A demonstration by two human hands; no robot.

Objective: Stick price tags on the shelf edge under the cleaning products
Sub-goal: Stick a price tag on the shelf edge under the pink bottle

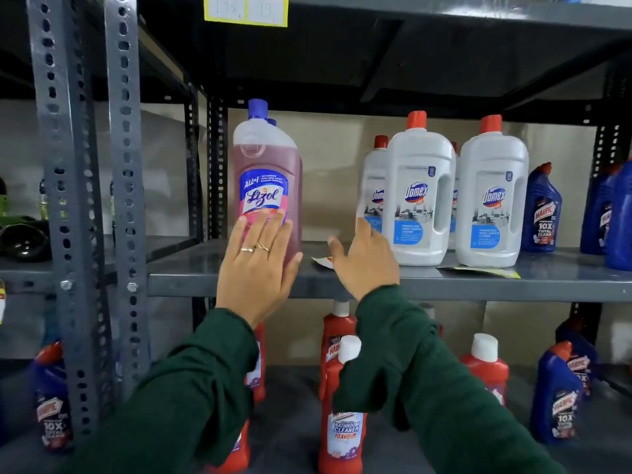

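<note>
A pink Lizol bottle [266,172] with a blue cap stands on the grey middle shelf [191,265]. My left hand [254,265] is flat, fingers spread, in front of the bottle's lower part, two rings on it. My right hand [364,258] reaches over the shelf edge [478,289] beside the white Domex bottles [419,196], fingers apart, holding nothing that I can see. A yellow-edged price tag [321,261] lies on the shelf just left of my right hand. Another yellow tag sheet [485,271] lies under the Domex bottles. A yellow price tag [246,10] is stuck on the upper shelf edge.
Blue Harpic bottles [542,210] stand at the right of the middle shelf. Red bathroom cleaner bottles [342,405] and more blue Harpic bottles [561,395] fill the lower shelf. Perforated grey uprights [126,200] stand at the left, with dark items on the neighbouring rack.
</note>
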